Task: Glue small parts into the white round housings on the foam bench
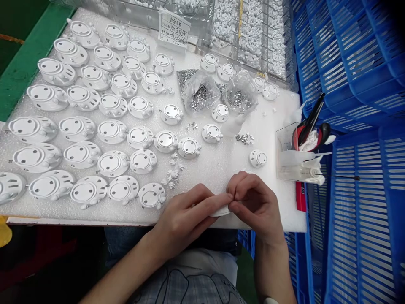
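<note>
Near the table's front edge my left hand (193, 213) is closed around a white oval part (220, 211), most of which the fingers hide. Against the same part, my right hand (255, 202) has its thumb and fingertips pinched together; whatever they may hold is too small or hidden to make out. Many like white parts (85, 191), oval with two dark holes, stand in rows on the left of the white foam sheet (205, 173). One single white part (258, 158) sits just beyond my right hand. Small white pieces (172, 177) lie loose beyond my left hand.
Two clear bags (201, 95) of small silvery pieces lie mid-table. Beyond them are clear trays (234, 50) of white pieces and a handwritten label card (173, 29). A clear holder (284, 164) with red-black scissors (311, 131) and bottles stands right, beside blue crates (363, 190).
</note>
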{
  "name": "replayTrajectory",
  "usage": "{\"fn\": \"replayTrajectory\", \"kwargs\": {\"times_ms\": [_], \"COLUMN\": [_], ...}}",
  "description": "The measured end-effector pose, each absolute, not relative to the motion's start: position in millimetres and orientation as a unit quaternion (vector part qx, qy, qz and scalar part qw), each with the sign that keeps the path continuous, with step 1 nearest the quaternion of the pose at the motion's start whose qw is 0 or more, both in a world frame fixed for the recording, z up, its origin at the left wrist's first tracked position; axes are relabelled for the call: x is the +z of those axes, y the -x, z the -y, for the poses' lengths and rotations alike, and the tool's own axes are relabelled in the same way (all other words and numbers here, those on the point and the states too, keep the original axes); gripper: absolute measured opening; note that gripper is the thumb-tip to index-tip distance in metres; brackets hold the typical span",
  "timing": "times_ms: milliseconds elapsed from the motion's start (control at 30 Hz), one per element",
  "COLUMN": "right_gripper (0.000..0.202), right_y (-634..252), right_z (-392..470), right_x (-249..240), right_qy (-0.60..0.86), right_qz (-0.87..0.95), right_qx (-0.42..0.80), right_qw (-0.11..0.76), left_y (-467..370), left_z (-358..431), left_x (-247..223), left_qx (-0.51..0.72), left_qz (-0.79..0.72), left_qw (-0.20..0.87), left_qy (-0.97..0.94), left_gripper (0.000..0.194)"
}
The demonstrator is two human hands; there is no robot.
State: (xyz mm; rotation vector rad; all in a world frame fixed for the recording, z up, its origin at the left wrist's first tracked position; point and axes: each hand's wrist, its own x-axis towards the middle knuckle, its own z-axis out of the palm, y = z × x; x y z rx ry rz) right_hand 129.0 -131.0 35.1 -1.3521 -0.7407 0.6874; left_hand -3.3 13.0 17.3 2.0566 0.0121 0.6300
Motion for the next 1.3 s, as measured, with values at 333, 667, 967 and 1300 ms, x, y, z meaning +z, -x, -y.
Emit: {"fn": "replayTrajectory", "kwargs": {"times_ms": [333, 667, 967, 1300], "right_gripper": [0.019, 0.025, 0.016, 0.048], "right_y": [-129, -123, -122, -117], "right_z": [135, 138, 138, 133], "right_x": [33, 29, 30, 28], "right_qy": [0.608, 0.618, 0.658, 0.673], "right_qz": [0.369, 0.375, 0.391, 0.471], "right_qx": [0.287, 0.228, 0.154, -0.02], "right_qw": [0.642, 0.652, 0.625, 0.571], "left_y": [0, -2, -2, -2], "left_z": [-14, -17, -19, -21], "left_x": [24, 29, 26, 29], "left_qx": [0.241, 0.251, 0.209, 0.202], "left_qz": [-0.03, -0.013, 0.008, -0.002], "left_qw": [0.492, 0.51, 0.564, 0.582], "left_qy": [-0.836, -0.823, -0.799, -0.788], "left_gripper": [0.029, 0.02, 0.032, 0.035]}}
